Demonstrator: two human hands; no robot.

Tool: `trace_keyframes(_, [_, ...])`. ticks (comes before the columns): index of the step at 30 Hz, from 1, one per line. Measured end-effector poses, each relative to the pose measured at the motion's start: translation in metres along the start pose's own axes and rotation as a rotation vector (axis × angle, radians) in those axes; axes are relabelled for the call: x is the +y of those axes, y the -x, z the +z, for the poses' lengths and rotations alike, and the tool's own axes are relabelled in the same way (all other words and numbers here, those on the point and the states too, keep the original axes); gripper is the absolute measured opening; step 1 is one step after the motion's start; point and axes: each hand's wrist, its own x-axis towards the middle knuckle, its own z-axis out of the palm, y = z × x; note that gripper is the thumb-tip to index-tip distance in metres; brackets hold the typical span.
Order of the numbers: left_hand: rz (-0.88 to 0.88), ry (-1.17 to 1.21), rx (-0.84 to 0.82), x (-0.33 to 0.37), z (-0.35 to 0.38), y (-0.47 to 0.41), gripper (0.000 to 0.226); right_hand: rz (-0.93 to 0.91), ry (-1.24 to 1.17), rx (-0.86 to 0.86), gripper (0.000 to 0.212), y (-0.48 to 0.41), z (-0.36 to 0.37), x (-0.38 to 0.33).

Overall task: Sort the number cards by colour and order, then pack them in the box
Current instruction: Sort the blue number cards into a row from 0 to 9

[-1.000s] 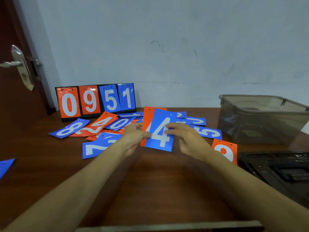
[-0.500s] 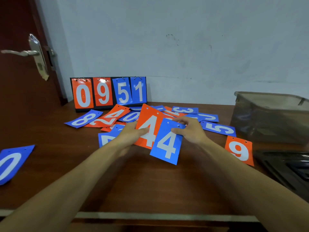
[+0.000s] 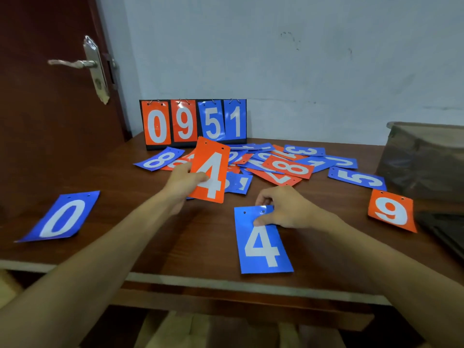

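Observation:
My left hand [image 3: 183,183] holds an orange 4 card [image 3: 211,172] upright above the table. My right hand [image 3: 286,209] pinches the top of a blue 4 card [image 3: 263,243] that lies flat near the table's front edge. A jumbled pile of blue and orange number cards [image 3: 283,163] lies behind my hands. A blue 0 card [image 3: 61,217] lies alone at the left, an orange 9 card [image 3: 391,210] at the right, a blue 5 card [image 3: 357,178] beyond it. The translucent box [image 3: 426,156] stands at the far right.
A flip scoreboard [image 3: 193,123] showing 0 9 5 1 stands against the wall. A dark lid or tray [image 3: 447,232] lies at the right edge. A brown door with a metal handle [image 3: 72,62] is at the left. The wooden table's front edge [image 3: 200,281] runs below the blue 4.
The two 4 cards have come apart: my right hand brought the blue 4 down toward the front edge, my left hand kept the orange 4 raised. The view tilted down and left.

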Motion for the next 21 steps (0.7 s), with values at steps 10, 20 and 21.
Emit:
trace_keyframes(10, [0.022,0.019,-0.183,0.003,0.046,0.026,0.043,0.121,-0.075,0.109,0.036,0.019,-0.015,0.012])
trace_keyframes(20, [0.102,-0.203,-0.331,0.006,0.08,0.016,0.026,0.131,-0.439,0.361,0.059,-0.031,-0.038,0.03])
trace_keyframes(21, [0.144,-0.326,-0.299,0.004,0.08,0.018,0.026,0.162,-0.444,0.365,0.057,-0.033,-0.037,0.036])
